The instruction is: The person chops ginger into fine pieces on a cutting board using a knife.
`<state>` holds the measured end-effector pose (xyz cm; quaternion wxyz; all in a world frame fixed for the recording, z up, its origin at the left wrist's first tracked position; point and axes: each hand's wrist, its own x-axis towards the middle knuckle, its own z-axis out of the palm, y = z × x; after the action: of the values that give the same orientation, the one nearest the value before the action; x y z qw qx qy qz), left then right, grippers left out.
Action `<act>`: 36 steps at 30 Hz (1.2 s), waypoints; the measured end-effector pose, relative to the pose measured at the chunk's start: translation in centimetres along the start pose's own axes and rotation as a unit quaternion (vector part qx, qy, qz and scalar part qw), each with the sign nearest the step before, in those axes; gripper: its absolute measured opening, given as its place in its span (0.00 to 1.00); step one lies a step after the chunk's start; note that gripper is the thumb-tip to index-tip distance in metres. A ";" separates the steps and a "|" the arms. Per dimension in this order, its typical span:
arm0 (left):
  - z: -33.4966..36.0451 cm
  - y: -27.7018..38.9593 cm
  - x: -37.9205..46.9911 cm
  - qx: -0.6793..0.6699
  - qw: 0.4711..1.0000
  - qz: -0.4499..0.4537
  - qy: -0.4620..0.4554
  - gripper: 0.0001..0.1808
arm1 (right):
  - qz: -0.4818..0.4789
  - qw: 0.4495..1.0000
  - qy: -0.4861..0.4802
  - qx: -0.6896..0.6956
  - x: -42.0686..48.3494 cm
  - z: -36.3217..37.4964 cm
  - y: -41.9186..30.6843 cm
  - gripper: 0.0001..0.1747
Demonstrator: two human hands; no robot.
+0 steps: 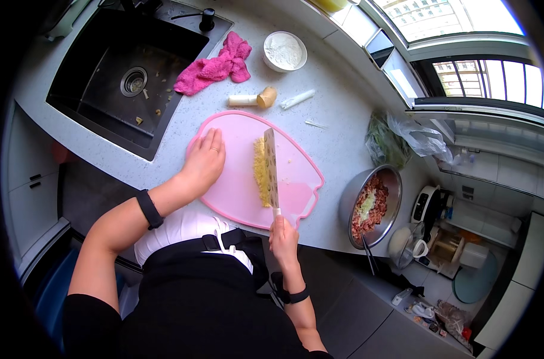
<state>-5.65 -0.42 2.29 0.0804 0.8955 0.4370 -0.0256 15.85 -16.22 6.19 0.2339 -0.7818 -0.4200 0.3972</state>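
Note:
My right hand (284, 238) grips the white handle of a kitchen knife (271, 168). Its broad metal blade stands along the right side of a strip of finely chopped yellow food (261, 172), which could be minced ginger. Both rest on a pink plastic cutting board (236, 197). A few crumbs lie to the right of the blade. My left hand (207, 155) rests flat near the board's left edge, fingers together, holding nothing. Beyond the board lie a piece of ginger root (266, 98), a white scallion or leek stalk (242, 100) and another pale stalk piece (298, 99).
A black sink (115, 116) is at left, with a pink cloth (218, 67) by its rim. A bowl of white powder (284, 51) stands at the back. To the right, a metal bowl (395, 206) holds minced meat and chopsticks, near a plastic bag of greens (388, 139).

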 end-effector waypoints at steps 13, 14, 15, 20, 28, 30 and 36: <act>-0.1 0.1 0.1 0.002 1.000 0.004 -0.002 0.25 | -0.038 0.998 0.012 -0.050 -0.2 0.6 0.9 0.26; -0.2 0.1 0.1 0.002 1.000 0.007 -0.007 0.25 | -0.060 0.996 0.019 -0.060 -0.1 0.7 1.0 0.26; -0.3 0.1 0.1 0.002 1.000 0.006 -0.007 0.25 | -0.082 0.994 0.024 -0.071 -0.1 0.7 1.1 0.26; -0.6 0.1 0.1 0.001 1.000 0.003 -0.024 0.25 | -0.047 0.997 0.008 -0.055 0.0 0.6 1.2 0.27; -0.2 0.1 0.0 0.012 1.000 0.004 -0.009 0.25 | -0.043 0.998 0.029 -0.030 0.3 0.2 1.4 0.27; -0.2 0.1 0.0 0.018 1.000 0.005 0.002 0.25 | -0.012 1.000 -0.003 -0.016 0.3 -0.3 1.0 0.28; 0.0 0.1 0.0 0.025 1.000 0.000 0.010 0.25 | 0.082 0.995 -0.037 0.043 0.6 -0.9 -0.7 0.28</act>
<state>-5.60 -0.51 2.30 0.0537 0.8973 0.4372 -0.0279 16.42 -15.41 6.93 0.2184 -0.7873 -0.3453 0.4618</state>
